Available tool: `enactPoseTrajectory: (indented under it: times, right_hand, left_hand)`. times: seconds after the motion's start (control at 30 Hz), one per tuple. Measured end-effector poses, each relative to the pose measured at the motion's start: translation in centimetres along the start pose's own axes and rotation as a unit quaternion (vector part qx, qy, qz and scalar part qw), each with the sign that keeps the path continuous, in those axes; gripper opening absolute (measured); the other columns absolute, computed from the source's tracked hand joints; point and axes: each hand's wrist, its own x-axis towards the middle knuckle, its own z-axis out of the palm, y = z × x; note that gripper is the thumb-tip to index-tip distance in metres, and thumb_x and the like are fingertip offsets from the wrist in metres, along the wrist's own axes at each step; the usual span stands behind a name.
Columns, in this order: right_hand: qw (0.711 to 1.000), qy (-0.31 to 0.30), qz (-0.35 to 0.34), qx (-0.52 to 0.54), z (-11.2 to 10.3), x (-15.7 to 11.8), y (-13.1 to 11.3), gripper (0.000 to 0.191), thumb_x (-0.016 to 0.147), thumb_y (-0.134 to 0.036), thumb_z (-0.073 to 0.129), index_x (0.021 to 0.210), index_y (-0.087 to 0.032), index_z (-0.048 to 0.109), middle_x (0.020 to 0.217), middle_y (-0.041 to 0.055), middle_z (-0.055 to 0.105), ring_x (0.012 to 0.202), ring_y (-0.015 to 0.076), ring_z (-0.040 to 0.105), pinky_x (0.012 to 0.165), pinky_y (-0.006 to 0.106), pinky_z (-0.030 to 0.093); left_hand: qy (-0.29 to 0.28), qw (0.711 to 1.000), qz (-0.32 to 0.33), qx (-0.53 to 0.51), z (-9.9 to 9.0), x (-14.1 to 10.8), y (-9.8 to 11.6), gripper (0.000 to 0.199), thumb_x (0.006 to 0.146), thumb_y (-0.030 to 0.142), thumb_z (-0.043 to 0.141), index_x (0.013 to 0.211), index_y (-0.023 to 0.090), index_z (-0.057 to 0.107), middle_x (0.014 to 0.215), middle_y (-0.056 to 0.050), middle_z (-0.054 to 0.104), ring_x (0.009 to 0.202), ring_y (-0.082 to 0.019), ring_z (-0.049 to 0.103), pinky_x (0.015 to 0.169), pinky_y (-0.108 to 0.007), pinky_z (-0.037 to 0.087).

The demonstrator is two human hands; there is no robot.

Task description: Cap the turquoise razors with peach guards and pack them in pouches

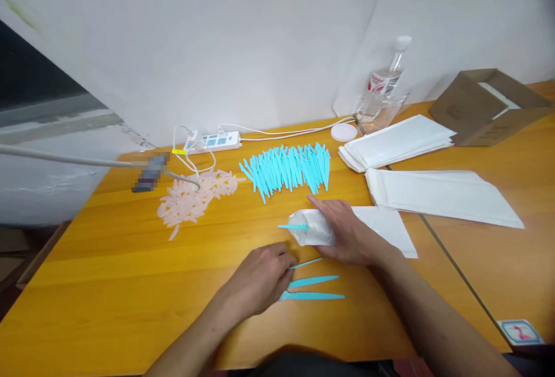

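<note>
My right hand (pixel 347 229) is wrapped round a white padded envelope (pixel 318 225), its open mouth facing left. A slim turquoise tapered strip (pixel 291 226) juts out of that mouth. My left hand (pixel 266 273) pinches the end of another turquoise strip (pixel 307 263), lifted just over the table. Beside its fingers lie two more turquoise strips, an upper one (pixel 314 281) and a lower one (pixel 316 296). Further back is a long row of turquoise strips (pixel 286 169). The inside of the envelope is mostly hidden.
Pale pink pieces (pixel 191 198) lie heaped at left, near a blurred device (pixel 151 173) on a cable. A power strip (pixel 221 140) sits by the wall. Stacked white envelopes (pixel 399 141), more envelopes (pixel 442 195), a bottle (pixel 385 82) and a cardboard box (pixel 472 114) occupy the right.
</note>
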Motion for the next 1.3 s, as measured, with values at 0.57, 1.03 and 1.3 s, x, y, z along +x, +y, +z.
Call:
enactPoseTrajectory:
  times: [0.57,1.03,1.3]
  right_hand:
    - [1.0,0.0,-0.004,0.005,0.0,0.0,-0.3,0.093,0.078,-0.031,0.069,0.157,-0.016,0.021,0.13,0.0167,0.058,0.116,0.0346,0.053,0.099,0.05,0.039]
    - [1.0,-0.013,-0.005,-0.007,0.0,0.1,-0.7,0.093,0.077,-0.03,0.068,0.156,-0.015,0.024,0.127,0.0166,0.059,0.112,0.0342,0.053,0.098,0.05,0.039]
    - [1.0,-0.014,-0.001,-0.017,-0.2,0.1,-0.9,0.091,0.077,-0.031,0.068,0.156,-0.013,0.025,0.124,0.0166,0.06,0.108,0.0343,0.054,0.096,0.051,0.04]
  left_hand:
    - [0.26,0.863,-0.247,-0.357,2.5,3.4,-2.0,0.045,0.085,0.054,0.068,0.104,0.014,0.075,0.071,0.0,0.067,0.061,-0.012,0.056,0.056,-0.022,0.04]
    - [0.278,0.948,-0.149,-0.052,3.5,3.3,-1.2,0.026,0.095,0.025,0.058,0.115,0.021,0.073,0.106,-0.009,0.07,0.093,-0.021,0.066,0.083,-0.032,0.051]
    - [0.181,0.982,-0.051,-0.014,0.9,3.4,-3.1,0.021,0.098,0.022,0.054,0.101,0.021,0.074,0.096,-0.005,0.069,0.087,-0.017,0.065,0.078,-0.027,0.048]
